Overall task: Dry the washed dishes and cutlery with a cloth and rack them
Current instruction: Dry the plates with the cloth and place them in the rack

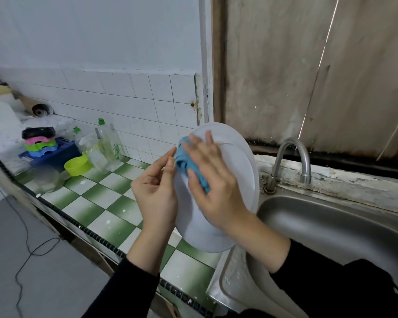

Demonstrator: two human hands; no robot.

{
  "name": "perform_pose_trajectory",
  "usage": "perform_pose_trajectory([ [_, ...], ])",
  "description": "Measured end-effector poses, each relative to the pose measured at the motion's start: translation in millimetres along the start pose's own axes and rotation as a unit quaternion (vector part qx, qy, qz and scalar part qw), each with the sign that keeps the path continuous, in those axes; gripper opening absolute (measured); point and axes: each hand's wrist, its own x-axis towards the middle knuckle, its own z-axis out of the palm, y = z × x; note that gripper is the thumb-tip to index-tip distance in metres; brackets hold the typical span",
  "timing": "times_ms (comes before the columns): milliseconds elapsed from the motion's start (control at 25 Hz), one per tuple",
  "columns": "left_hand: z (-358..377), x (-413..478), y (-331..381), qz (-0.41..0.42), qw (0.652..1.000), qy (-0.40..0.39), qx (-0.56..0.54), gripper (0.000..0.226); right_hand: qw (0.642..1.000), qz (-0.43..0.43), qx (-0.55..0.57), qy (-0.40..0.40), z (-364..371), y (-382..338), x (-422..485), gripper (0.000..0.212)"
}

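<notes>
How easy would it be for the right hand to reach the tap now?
Probably yes, it could. The tap stands close on that side, past the rim of the plate, with open air between. But the right hand presses the cloth on the plate, so it must lift off first.

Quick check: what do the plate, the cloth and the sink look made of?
The plate: white, smooth, faint sheen; ceramic or melamine, cannot tell. The cloth: blue, soft, bunched folds; likely microfibre or cotton. The sink: brushed stainless steel, grey reflective basin.
</notes>
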Motion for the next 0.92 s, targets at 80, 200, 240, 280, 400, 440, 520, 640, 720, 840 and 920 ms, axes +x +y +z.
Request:
perform_pose_trajectory([
  [80,-0.7,3.2,2.1,-0.015,0.999,0.021,-0.021,0.032,0.998,-0.055,-0.028,-0.032,1.3,-2.8,-23.3,0.041],
  [200,-1.9,11.1,5.5,-0.031,0.997,0.056,-0.048,0.028,0.981,-0.150,-0.109,-0.052,-2.5,6.0,-58.6,0.042],
  [240,-3.3,15.9,6.5,-0.034,0.996,0.067,-0.050,0.027,0.977,-0.168,-0.121,-0.054,-6.2,14.1,-69.6,0.043],
  [280,-5.9,21.2,6.9,-0.041,0.994,0.081,-0.054,0.025,0.977,-0.171,-0.121,-0.052,-10.8,23.5,-79.8,0.043],
  [400,-14.4,34.8,9.1,-0.059,0.990,0.104,-0.080,0.019,0.996,-0.066,-0.063,0.010,-25.1,46.3,-97.7,0.041],
  [440,-15.5,35.9,9.8,-0.063,0.989,0.100,-0.087,0.019,0.998,-0.008,-0.039,0.052,-29.3,51.7,-98.4,0.039],
  [520,-14.3,32.1,11.8,-0.063,0.991,0.075,-0.090,0.020,0.987,0.096,0.005,0.127,-38.5,61.0,-90.1,0.039],
  [640,-10.5,20.3,14.4,-0.051,0.994,0.006,-0.093,0.035,0.961,0.194,0.043,0.192,-55.2,76.5,-54.4,0.040],
  [720,-5.8,12.6,14.3,-0.036,0.995,-0.055,-0.082,0.033,0.944,0.229,0.070,0.226,-60.6,79.1,-19.9,0.040],
  [840,8.8,-1.7,1.7,-0.048,0.994,-0.082,-0.046,0.025,0.959,0.208,0.041,0.186,-43.2,50.8,13.5,0.042],
  [920,16.9,-7.1,-9.6,-0.089,0.994,-0.040,-0.053,0.022,0.989,0.125,-0.007,0.076,-21.7,23.4,1.7,0.043],
])
